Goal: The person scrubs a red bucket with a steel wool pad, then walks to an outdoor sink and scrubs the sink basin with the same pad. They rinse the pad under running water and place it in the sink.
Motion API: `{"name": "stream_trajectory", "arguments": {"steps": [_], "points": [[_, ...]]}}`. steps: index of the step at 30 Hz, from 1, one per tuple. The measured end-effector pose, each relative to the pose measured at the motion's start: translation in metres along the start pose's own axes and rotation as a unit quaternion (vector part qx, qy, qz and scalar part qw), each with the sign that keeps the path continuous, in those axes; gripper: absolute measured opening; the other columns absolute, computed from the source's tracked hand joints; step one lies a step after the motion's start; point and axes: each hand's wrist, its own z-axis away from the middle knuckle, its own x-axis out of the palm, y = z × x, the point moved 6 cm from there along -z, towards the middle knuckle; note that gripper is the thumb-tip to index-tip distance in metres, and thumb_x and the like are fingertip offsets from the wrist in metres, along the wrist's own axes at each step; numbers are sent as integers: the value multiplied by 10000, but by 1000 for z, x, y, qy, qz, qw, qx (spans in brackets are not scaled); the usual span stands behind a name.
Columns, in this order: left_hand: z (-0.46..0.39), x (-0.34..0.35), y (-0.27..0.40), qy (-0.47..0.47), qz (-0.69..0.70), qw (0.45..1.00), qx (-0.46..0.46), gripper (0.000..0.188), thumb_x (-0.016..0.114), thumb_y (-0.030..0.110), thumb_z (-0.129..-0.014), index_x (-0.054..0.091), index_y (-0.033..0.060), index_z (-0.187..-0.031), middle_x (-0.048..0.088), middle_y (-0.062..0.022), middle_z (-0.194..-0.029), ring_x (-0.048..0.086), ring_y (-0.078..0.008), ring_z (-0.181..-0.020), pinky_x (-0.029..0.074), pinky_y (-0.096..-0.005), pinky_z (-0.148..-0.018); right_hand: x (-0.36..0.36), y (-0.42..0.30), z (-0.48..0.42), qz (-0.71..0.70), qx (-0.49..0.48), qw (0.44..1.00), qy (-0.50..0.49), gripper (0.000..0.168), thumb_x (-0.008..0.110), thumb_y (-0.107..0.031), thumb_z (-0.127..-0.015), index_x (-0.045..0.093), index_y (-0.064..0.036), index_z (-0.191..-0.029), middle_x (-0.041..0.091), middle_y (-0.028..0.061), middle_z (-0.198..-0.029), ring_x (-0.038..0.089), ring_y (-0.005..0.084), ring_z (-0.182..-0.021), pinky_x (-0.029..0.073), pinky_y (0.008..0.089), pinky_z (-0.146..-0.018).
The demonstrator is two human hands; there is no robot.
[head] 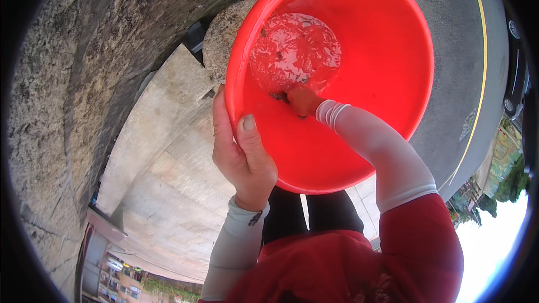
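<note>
A large red plastic basin [358, 67] is tilted in front of me, with rippling water [294, 50] and small dark bits gathered at its far left part. My left hand [244, 151] grips the basin's left rim, thumb on the inside and fingers outside. Inside the basin, my right hand [303, 100] reaches down to the water's near edge, its fingers curled beside some dark matter [278, 96]. What the right fingers hold, if anything, is hidden. Pale sleeves cover both forearms, and the left one has a dark mark at the wrist.
Pale stone paving slabs [168, 168] lie below and to the left. A rough rock face [84, 63] rises at the left, with a rounded stone [225, 35] behind the basin. On the right runs a grey road [454, 63] with a yellow line; a dark car [514, 71] stands beyond.
</note>
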Motion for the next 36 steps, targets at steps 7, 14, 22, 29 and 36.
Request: {"name": "stream_trajectory", "arguments": {"steps": [7,14,22,29,36], "points": [[-2,0,-4,-4,-2,1000,-5,441,408,168,-977,365,-75,-1343,564,-166,-1174,579,-189,-996,486,-277,-819,-48,-60,-57,197,-164,884,390,267,519,-96,-809,577,11,-1046,562,173,-1050,582,343,-989,507,433,-781],[-2,-3,-5,-5,18,1000,-2,454,411,184,-980,357,-79,-1347,573,-163,-1159,577,-181,-978,484,-275,-814,-156,35,-51,-113,166,878,434,250,586,-204,-827,678,-19,-968,667,197,-969,643,336,-927,499,408,-827],[0,-1,-7,8,4,1000,3,456,427,186,-976,367,-81,-1340,571,-160,-1158,573,-184,-983,476,-271,-822,-92,-23,-94,-389,9,863,323,233,670,-179,-796,649,48,-848,649,174,-729,638,261,-689,490,374,-669],[0,3,-4,7,-10,1000,3,444,416,175,-977,365,-71,-1344,551,-161,-1184,561,-183,-995,471,-279,-826,1,-11,-40,-56,-163,971,165,163,603,-136,-790,668,-19,-884,646,230,-880,640,373,-818,506,422,-777],[1,-2,-5,18,-8,1000,-9,435,408,170,-973,375,-63,-1339,551,-158,-1183,562,-183,-998,472,-284,-823,-97,-55,-59,-393,-1,853,344,182,648,-148,-780,662,15,-860,614,266,-776,652,346,-733,489,410,-678]]}}
